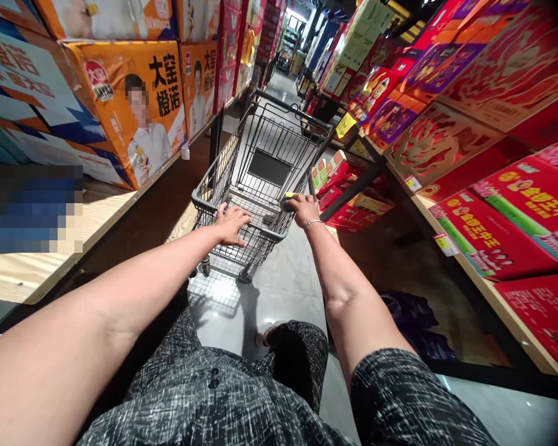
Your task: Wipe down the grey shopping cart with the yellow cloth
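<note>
A grey wire shopping cart (265, 155) stands in the aisle in front of me, its basket holding nothing I can see. My left hand (232, 223) is closed over the left part of the cart's handle bar. My right hand (302, 209) grips the right end of the same bar, with a thin bracelet at the wrist. Both arms reach forward over my patterned grey clothing.
Orange drink cartons (134, 105) are stacked on a wooden shelf on the left. Red gift boxes (506, 217) fill slanted shelves on the right, with more red boxes (353, 198) low by the cart. The glossy floor (279, 279) runs down a narrow aisle ahead.
</note>
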Available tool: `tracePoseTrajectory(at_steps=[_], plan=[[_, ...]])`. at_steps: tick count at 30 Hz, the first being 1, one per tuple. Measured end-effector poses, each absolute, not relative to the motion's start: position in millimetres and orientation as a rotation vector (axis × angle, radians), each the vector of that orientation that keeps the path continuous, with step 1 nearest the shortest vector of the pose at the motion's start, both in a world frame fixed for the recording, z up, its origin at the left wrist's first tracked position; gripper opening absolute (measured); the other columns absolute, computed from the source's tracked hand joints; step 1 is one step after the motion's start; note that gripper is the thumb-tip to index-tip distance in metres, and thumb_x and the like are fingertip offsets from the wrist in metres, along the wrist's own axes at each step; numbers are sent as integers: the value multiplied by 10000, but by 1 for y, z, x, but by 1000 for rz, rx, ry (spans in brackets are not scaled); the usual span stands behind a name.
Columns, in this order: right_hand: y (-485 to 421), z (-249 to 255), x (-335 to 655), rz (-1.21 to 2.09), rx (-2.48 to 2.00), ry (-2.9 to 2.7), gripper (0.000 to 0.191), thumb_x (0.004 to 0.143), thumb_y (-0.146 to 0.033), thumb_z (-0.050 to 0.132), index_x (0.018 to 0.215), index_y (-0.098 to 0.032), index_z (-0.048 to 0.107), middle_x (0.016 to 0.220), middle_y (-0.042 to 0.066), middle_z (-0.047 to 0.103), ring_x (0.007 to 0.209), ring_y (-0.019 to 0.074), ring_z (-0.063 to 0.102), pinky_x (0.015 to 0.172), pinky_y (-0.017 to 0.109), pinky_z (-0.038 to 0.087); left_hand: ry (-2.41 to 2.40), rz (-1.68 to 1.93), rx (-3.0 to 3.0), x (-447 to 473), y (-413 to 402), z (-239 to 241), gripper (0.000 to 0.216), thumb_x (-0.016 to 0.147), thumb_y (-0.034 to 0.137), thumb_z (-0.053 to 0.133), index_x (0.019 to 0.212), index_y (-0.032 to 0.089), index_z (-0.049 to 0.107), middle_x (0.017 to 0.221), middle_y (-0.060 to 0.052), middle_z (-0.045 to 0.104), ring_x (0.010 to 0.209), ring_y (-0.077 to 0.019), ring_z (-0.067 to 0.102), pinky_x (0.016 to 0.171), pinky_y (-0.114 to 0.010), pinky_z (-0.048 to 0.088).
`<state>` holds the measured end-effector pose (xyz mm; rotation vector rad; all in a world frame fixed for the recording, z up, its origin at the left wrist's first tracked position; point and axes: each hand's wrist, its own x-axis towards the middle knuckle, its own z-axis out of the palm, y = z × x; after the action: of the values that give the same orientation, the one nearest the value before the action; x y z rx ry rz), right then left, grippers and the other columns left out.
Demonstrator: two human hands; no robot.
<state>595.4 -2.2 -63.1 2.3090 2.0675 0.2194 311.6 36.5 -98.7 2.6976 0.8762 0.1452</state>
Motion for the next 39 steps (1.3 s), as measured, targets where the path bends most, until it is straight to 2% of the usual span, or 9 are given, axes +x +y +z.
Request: tracePoseTrajectory(at_steps=[5, 11, 16, 19, 22, 25, 28, 33, 39], plan=[[-23, -69, 584, 189, 2349, 2094, 385, 968, -234, 401, 1211, -366, 669, 1376, 13, 517, 1137, 272, 358, 834, 372, 343, 848, 167, 2676, 313, 42, -99, 540, 644, 502, 774, 1110, 278, 618, 1394, -42, 513, 1359, -338, 311, 1134, -607, 3], [-59, -94, 558, 168, 2464, 2239, 446, 921, -173, 424, 1254, -358, 657, 1349, 4, 533, 1100, 256, 373, 878, 363, 369, 845, 146, 2685, 315, 57, -101, 565, 657, 519, 753, 1157, 290, 625, 1399, -35, 521, 1368, -330, 309, 1145, -591, -4], [-89, -135, 517, 314, 2868, 2345, 659, 791, -31, 392, 1367, -302, 561, 1380, 57, 471, 1168, 245, 394, 1015, 413, 349, 868, 106, 2714, 317, 66, -99, 583, 644, 546, 755, 1156, 297, 630, 1402, -40, 522, 1374, -320, 308, 1145, -597, -20], [-98, -153, 500, 423, 3127, 2343, 732, 765, -32, 372, 1449, -282, 449, 1380, 95, 420, 1272, 244, 374, 1077, 449, 324, 878, 72, 2711, 318, 70, -95, 564, 652, 569, 738, 1136, 297, 642, 1384, -39, 542, 1374, -315, 318, 1150, -585, -33], [-106, -168, 494, 581, 3107, 2421, 724, 786, -47, 386, 1474, -271, 397, 1384, 112, 389, 1301, 237, 365, 1082, 439, 353, 873, 39, 2669, 319, 78, -93, 553, 722, 648, 638, 1147, 295, 647, 1377, -30, 554, 1385, -315, 310, 1153, -578, -47], [-112, -190, 491, 664, 2828, 2527, 594, 820, -74, 460, 1364, -301, 535, 1378, 91, 415, 1299, 247, 354, 1081, 437, 366, 881, 72, 2611, 319, 88, -95, 528, 853, 685, 435, 1141, 303, 660, 1352, -9, 573, 1392, -292, 307, 1150, -579, -65], [-116, -222, 485, 425, 2532, 2488, 496, 863, -87, 504, 1235, -386, 640, 1329, 37, 500, 1268, 249, 370, 1055, 442, 375, 895, 127, 2586, 319, 96, -99, 532, 929, 640, 305, 1101, 308, 685, 1294, 4, 611, 1378, -266, 328, 1149, -571, -72], [-116, -258, 477, -189, 2209, 2391, 447, 975, -187, 408, 1291, -437, 601, 1311, 21, 573, 1217, 263, 395, 1002, 478, 373, 855, 200, 2585, 318, 102, -103, 509, 912, 645, 349, 1040, 296, 697, 1214, 15, 649, 1347, -251, 361, 1150, -545, -102], [-111, -232, 491, -280, 2058, 2499, 386, 974, -215, 447, 1175, -458, 670, 1310, -55, 609, 1230, 231, 420, 1019, 419, 365, 897, 236, 2574, 315, 109, -100, 504, 906, 632, 358, 891, 269, 706, 1065, 7, 683, 1267, -241, 432, 1155, -529, -28]])
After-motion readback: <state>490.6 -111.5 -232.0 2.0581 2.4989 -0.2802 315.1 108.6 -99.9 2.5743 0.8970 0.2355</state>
